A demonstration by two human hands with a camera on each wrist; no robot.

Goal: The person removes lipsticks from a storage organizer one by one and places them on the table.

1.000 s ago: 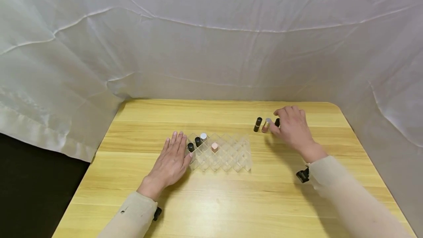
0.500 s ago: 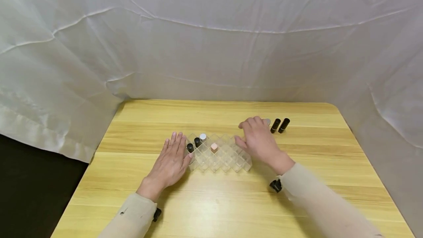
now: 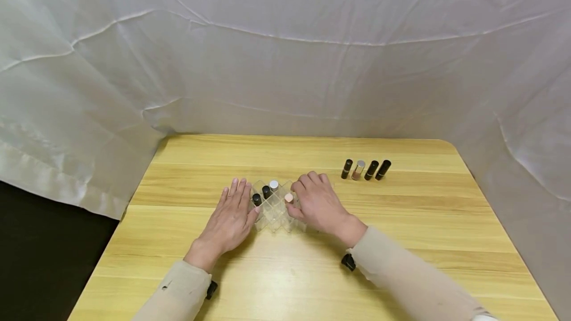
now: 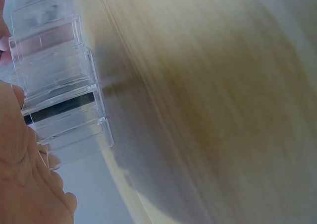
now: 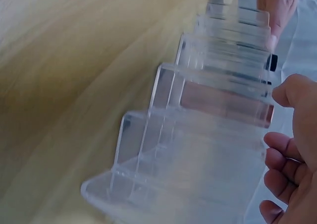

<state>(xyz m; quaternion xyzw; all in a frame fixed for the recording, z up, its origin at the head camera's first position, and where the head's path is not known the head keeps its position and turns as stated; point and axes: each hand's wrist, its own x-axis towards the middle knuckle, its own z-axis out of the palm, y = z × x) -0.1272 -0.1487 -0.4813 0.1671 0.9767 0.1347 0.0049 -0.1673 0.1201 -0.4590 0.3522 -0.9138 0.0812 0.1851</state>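
Note:
A clear acrylic lipstick organizer (image 3: 273,219) with diamond-shaped slots stands on the table. My left hand (image 3: 229,214) rests along its left end, fingers straight and thumb at the near edge. Two black lipsticks (image 3: 256,199) and a white-capped lipstick (image 3: 274,185) stand in its left slots. My right hand (image 3: 318,204) is over the organizer's right part and hides much of it. Its thumb and fingers are spread around the top of a pink lipstick (image 3: 289,197). In the right wrist view, that lipstick (image 5: 223,102) sits inside its slot, with a gap between thumb and fingers.
At the back right of the wooden table (image 3: 401,241) stand a silver-capped tube (image 3: 358,170) and several black lipsticks (image 3: 371,170) in a row. A pale curtain (image 3: 285,73) surrounds the table's back and sides.
My right hand has moved left from the row at the back right to the pink lipstick, leaving a black lipstick standing in that row. My left hand has stayed in place.

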